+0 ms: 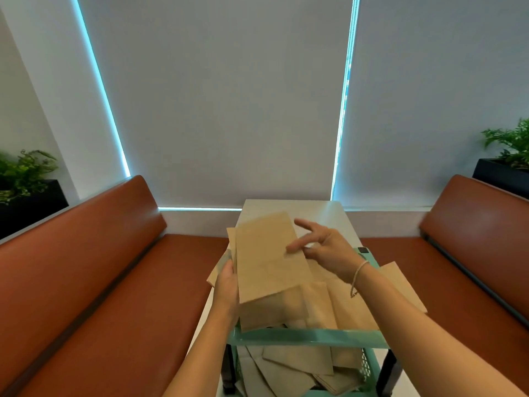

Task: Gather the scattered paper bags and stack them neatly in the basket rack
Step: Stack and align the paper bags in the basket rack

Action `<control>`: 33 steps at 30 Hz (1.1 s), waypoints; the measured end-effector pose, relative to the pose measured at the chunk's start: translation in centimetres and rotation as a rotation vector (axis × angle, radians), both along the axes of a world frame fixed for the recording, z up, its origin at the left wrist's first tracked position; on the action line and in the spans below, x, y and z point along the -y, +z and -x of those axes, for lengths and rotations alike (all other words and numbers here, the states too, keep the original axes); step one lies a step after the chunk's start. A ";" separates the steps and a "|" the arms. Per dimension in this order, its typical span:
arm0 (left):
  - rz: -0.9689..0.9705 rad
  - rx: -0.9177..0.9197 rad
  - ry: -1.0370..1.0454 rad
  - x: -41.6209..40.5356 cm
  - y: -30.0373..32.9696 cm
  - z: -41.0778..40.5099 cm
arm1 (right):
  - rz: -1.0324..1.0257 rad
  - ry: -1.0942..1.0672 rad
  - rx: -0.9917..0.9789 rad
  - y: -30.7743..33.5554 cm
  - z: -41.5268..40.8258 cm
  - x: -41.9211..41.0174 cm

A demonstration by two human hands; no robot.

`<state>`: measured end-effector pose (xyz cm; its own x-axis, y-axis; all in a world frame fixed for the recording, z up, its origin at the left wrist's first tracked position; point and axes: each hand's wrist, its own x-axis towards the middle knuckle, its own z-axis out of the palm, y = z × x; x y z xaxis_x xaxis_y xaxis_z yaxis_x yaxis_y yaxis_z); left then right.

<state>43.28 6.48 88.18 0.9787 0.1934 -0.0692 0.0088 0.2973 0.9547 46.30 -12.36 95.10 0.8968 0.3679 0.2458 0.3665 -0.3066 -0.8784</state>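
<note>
Risk I see: my left hand (227, 285) grips only the edge of the held paper bags (267, 259), right hand (323, 247) fingers spread, fingertips just touching, so the stack could fan out or slip. They're flat tan kraft, above the teal basket rack (309, 338), others loose on the table (332, 216)

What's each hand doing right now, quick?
Left hand: grips the left edge of the paper bag stack.
Right hand: open, fingers spread, fingertips touching the top bag.
</note>
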 end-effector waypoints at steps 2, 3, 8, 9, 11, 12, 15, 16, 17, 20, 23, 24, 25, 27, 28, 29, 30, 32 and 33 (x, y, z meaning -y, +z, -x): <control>0.054 -0.014 -0.018 -0.2 -0.1 -0.1 | 0.062 0.030 -0.101 -1.4 0.0 0.1; 0.040 0.008 -0.009 -0.3 -0.1 0.0 | 0.084 0.041 -0.144 -2.1 0.0 0.3; -0.037 0.081 0.063 0.0 0.3 0.5 | 0.170 0.103 -0.242 -3.8 -0.3 0.6; -0.009 0.084 0.048 -0.1 0.2 0.4 | 0.202 0.113 -0.246 -4.1 -0.4 0.6; 0.042 0.080 0.034 0.0 0.5 0.7 | 0.221 0.118 -0.255 -4.5 -0.7 0.4; 0.055 0.082 0.026 0.1 0.5 0.6 | 0.215 0.112 -0.254 -4.6 -0.7 0.2; 0.008 0.117 0.030 0.1 0.2 0.5 | 0.170 0.047 -0.282 -4.7 -0.6 -0.1; -0.007 0.130 0.034 0.0 0.2 0.4 | 0.146 0.032 -0.297 -4.6 -0.4 -0.2; -0.012 0.131 0.049 0.1 0.3 0.5 | 0.124 0.023 -0.318 -4.6 -0.2 -0.3; 0.057 0.161 0.022 -0.1 0.3 0.7 | 0.087 0.017 -0.373 -4.7 0.2 -0.7; -0.003 0.149 0.009 0.1 0.2 0.6 | 0.094 0.005 -0.392 -4.6 0.3 -0.7; -0.047 0.146 0.057 0.2 0.1 0.4 | 0.060 -0.003 -0.403 -4.5 0.4 -0.8; -0.068 0.140 0.115 0.3 0.0 0.2 | 0.002 -0.024 -0.419 -4.4 0.3 -0.7; -0.058 0.153 0.185 0.7 0.4 -0.1 | -0.165 -0.089 -0.462 -4.4 0.2 -0.7; -0.047 0.168 0.223 0.8 1.0 -0.3 | -0.258 -0.126 -0.491 -4.3 0.2 -0.6; -0.039 0.179 0.266 1.0 1.6 -0.4 | -0.343 -0.151 -0.530 -4.3 0.2 -0.6; -0.035 0.190 0.307 1.2 2.1 -0.6 | -0.432 -0.160 -0.580 -4.4 0.3 -0.5; -0.014 0.213 0.356 1.7 2.8 -1.0 | -0.524 -0.122 -0.658 -4.6 0.4 -0.5; -0.011 0.223 0.356 2.0 3.0 -1.1 | -0.525 -0.086 -0.670 -4.6 0.6 -0.5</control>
